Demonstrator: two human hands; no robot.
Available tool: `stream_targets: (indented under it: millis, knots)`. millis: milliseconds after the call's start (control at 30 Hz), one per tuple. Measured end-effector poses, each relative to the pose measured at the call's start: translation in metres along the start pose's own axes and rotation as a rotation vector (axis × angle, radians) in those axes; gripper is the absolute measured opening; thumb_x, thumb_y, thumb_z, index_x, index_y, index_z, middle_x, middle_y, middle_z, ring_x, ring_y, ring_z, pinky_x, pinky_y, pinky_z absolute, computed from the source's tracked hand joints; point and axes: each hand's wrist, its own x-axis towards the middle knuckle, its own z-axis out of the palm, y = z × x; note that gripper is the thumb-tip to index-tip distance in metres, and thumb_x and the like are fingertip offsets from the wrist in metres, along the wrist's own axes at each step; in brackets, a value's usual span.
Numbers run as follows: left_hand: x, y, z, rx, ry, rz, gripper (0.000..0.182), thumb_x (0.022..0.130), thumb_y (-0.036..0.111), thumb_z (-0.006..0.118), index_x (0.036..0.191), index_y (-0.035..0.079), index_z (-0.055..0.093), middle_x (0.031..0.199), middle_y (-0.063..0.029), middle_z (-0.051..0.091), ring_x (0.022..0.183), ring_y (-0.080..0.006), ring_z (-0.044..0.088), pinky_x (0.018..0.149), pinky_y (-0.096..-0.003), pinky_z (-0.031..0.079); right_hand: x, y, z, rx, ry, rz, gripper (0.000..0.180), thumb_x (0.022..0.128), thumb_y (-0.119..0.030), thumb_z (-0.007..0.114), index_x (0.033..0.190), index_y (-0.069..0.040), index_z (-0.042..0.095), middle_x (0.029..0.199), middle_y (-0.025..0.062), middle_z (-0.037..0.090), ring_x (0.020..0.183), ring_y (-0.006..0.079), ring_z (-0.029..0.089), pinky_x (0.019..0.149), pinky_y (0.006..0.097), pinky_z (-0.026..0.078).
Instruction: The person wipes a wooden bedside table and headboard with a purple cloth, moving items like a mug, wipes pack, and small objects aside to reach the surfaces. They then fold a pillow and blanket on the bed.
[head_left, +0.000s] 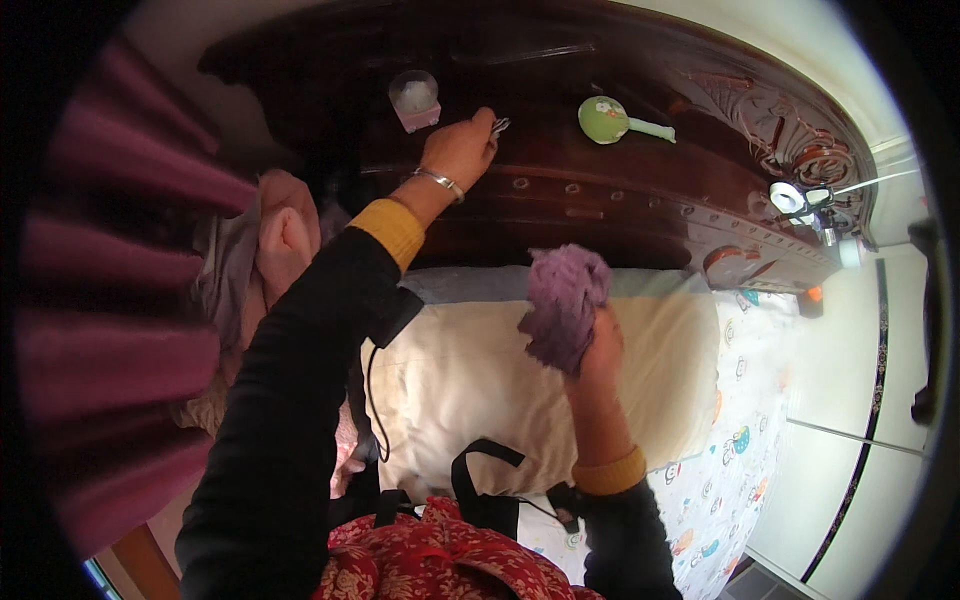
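Observation:
My left hand (461, 150), with a silver bracelet at the wrist, reaches over the ledge of a dark wooden headboard (525, 154). Its fingertips pinch a small shiny object (501, 126), too small to identify. A crumpled purple cloth (568, 300) is bunched in my right hand (604, 345), held above the beige pillow or cushion (465, 375). Left of my left hand stands a clear globe on a pink base (415, 101). To its right, a round green object with a pale handle (611, 121) lies on the ledge.
White devices with a cable (791, 199) sit at the headboard's right end, near its carvings. A patterned white sheet (739, 442) covers the bed. Purple curtains (120, 330) and pink fabric (285, 232) hang at left. White cabinet doors (832, 360) stand at right.

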Motion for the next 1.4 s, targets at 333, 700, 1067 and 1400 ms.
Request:
stream_targets:
  millis: [333,700,1067,1400]
  knots:
    - [-0.011,-0.047,-0.015,-0.074,0.044,0.168,0.017,0.083,0.0,0.062,0.097,0.008,0.055,0.087,-0.0103,0.069,0.082,-0.0331,0.068,0.065,-0.0452,0.053,0.158,-0.035,0.087,-0.307,-0.103,-0.528,0.042,0.103,-0.011,0.046,0.142,0.002,0.052,0.132,0.0108,0.062,0.119,0.021,0.06,0.103,0.0323,0.047]
    - [-0.013,-0.053,-0.009,-0.041,0.131,0.232,0.028,0.076,-0.002,0.065,0.1,0.007,0.053,0.084,-0.0112,0.064,0.081,-0.0351,0.064,0.067,-0.0464,0.051,0.237,0.016,0.106,-1.723,-0.071,-0.675,0.052,0.101,-0.034,0.052,0.151,-0.019,0.046,0.162,0.0079,0.034,0.15,0.0269,0.028,0.121,0.0513,0.021]
    - [-0.015,-0.059,-0.003,-0.002,0.163,0.251,0.036,0.073,-0.003,0.068,0.106,0.007,0.055,0.088,-0.0104,0.064,0.081,-0.0339,0.065,0.067,-0.0453,0.052,0.262,-0.026,0.043,-1.829,0.099,-0.608,0.054,0.101,-0.035,0.049,0.152,-0.016,0.044,0.163,0.0106,0.033,0.146,0.0315,0.036,0.12,0.05,0.028]
    - [-0.014,-0.058,-0.004,-0.012,0.161,0.272,0.04,0.073,-0.004,0.067,0.109,0.007,0.056,0.087,-0.0103,0.065,0.08,-0.0335,0.065,0.066,-0.0447,0.052,0.308,-0.059,-0.023,-1.84,0.28,-0.744,0.052,0.099,-0.031,0.052,0.148,-0.014,0.048,0.158,0.0112,0.04,0.144,0.0327,0.038,0.118,0.0514,0.03]
